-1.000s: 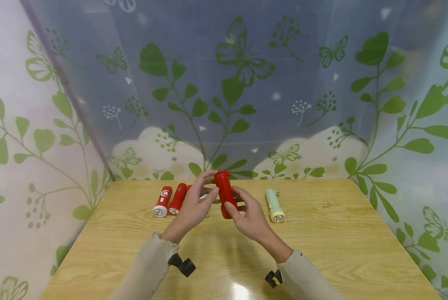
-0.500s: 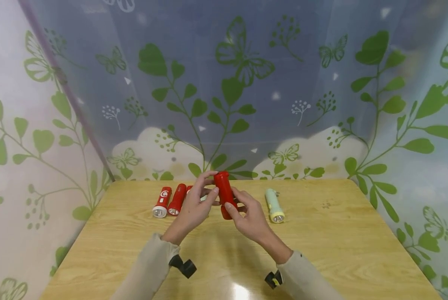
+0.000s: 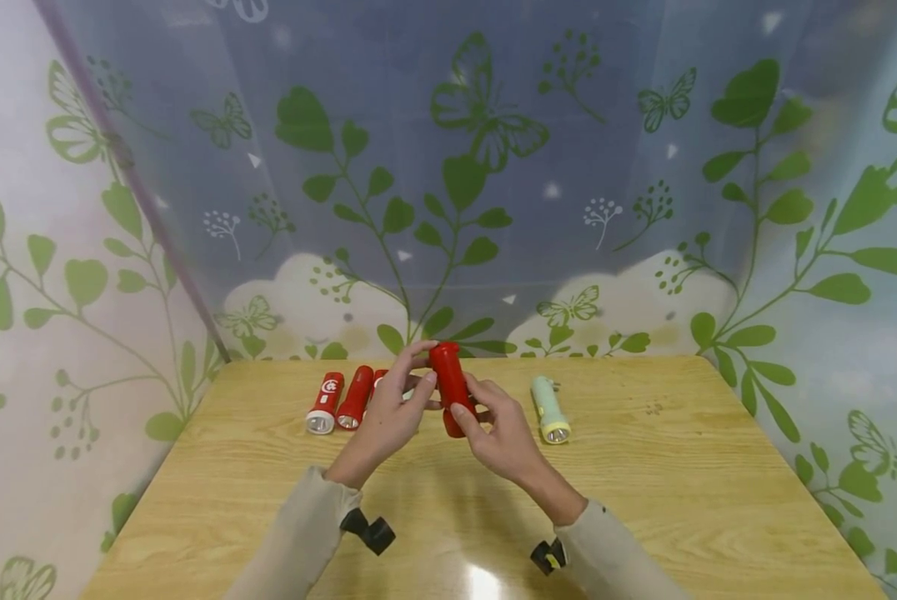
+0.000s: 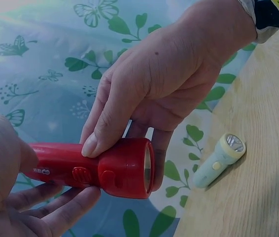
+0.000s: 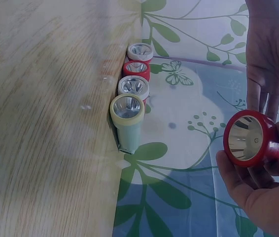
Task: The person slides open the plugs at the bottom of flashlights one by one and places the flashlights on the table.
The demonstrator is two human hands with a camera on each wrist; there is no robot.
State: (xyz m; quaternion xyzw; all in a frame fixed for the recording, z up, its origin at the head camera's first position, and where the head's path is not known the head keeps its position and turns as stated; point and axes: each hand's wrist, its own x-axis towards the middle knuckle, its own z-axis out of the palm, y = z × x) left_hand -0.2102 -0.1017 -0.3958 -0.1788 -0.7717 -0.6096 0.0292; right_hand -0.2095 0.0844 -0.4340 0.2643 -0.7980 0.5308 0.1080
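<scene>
Both hands hold a red flashlight (image 3: 449, 377) above the table, tilted with its lens end toward the person. My left hand (image 3: 388, 415) grips the tail end, index finger across the top and thumb along the side. Nearer the lens, my right hand (image 3: 499, 433) holds the barrel between thumb and fingers. In the left wrist view, the flashlight (image 4: 124, 170) shows a slide switch on its side, and the right thumb lies beside its head. The right wrist view looks into its red-rimmed reflector (image 5: 248, 138), which appears unlit.
On the wooden table (image 3: 643, 500), a row of flashlights stands at left: a red one with white rim (image 3: 324, 406), an all-red one (image 3: 355, 400), and others partly behind the left hand. A mint-green flashlight (image 3: 548, 410) lies at right. A patterned curtain (image 3: 568, 208) hangs behind.
</scene>
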